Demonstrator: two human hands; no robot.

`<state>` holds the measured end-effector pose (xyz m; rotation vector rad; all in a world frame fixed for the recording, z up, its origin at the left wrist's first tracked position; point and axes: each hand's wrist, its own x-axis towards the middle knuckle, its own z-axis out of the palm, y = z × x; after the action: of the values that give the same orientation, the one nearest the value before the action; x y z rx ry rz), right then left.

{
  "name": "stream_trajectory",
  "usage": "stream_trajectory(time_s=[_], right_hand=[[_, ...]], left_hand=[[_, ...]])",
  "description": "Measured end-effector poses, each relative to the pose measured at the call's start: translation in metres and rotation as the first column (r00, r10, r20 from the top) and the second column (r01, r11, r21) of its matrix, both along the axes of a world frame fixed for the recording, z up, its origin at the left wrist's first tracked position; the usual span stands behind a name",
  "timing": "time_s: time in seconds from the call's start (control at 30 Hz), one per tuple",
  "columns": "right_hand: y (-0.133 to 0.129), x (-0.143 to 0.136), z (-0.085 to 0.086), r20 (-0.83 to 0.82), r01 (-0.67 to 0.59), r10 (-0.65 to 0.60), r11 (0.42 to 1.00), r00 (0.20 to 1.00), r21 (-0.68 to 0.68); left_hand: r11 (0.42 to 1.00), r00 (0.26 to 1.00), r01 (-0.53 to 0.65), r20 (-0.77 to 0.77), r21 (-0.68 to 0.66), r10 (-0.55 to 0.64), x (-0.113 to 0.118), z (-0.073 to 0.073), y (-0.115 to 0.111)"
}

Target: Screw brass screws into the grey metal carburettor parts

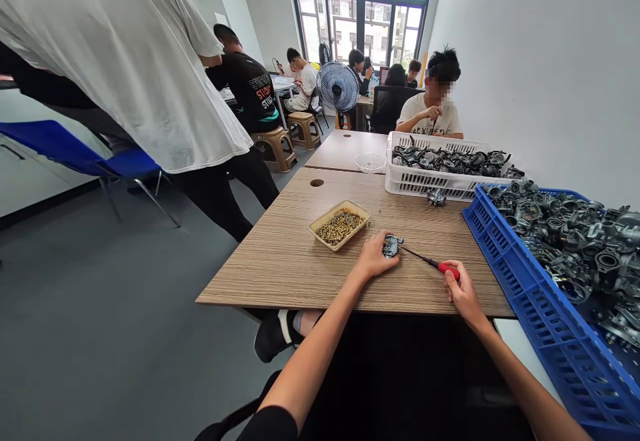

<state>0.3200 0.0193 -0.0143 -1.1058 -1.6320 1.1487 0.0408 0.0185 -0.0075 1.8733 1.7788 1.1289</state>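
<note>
My left hand (376,256) is closed around a small grey metal carburetor (391,246), holding it at the tabletop. In my right hand (461,287) is a screwdriver (447,269) with a red handle and a long dark shaft. Its tip reaches to the right side of the carburetor; whether it sits in a screw is too small to tell. Just beyond my left hand stands a cream tray (314,229) filled with small brass-coloured parts (341,226). A tiny loose piece (379,209) lies on the wood behind the carburetor.
A blue crate (530,274) heaped with carburetors stands at the right. Behind is a white basket (425,184) of similar parts, with one carburetor (437,197) before it. A clear dish (370,163) sits farther back. One person sits opposite; another stands at the left.
</note>
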Motion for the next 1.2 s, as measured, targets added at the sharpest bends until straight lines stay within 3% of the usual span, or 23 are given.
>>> stream_trajectory(time_s=[0.13, 0.23, 0.4, 1.2], right_hand=[[0.003, 0.001, 0.007, -0.205, 0.024, -0.04, 0.997, 0.978, -0.08], [0.003, 0.002, 0.012, -0.26, 0.0, -0.025, 0.996, 0.965, -0.092], [-0.001, 0.0, 0.015, -0.228, -0.042, 0.027, 0.997, 0.973, -0.059], [0.0, 0.0, 0.011, -0.192, -0.054, 0.053, 0.999, 0.98, 0.0]], left_hand=[[1.0, 0.999, -0.012, 0.033, 0.0, 0.012, 0.0, 0.001, 0.0], [1.0, 0.999, -0.022, 0.048, 0.01, 0.022, 0.001, 0.001, 0.001], [1.0, 0.999, -0.023, 0.047, 0.006, 0.022, 0.001, -0.001, 0.001], [1.0, 0.999, -0.025, 0.03, 0.012, 0.024, -0.001, -0.002, 0.002]])
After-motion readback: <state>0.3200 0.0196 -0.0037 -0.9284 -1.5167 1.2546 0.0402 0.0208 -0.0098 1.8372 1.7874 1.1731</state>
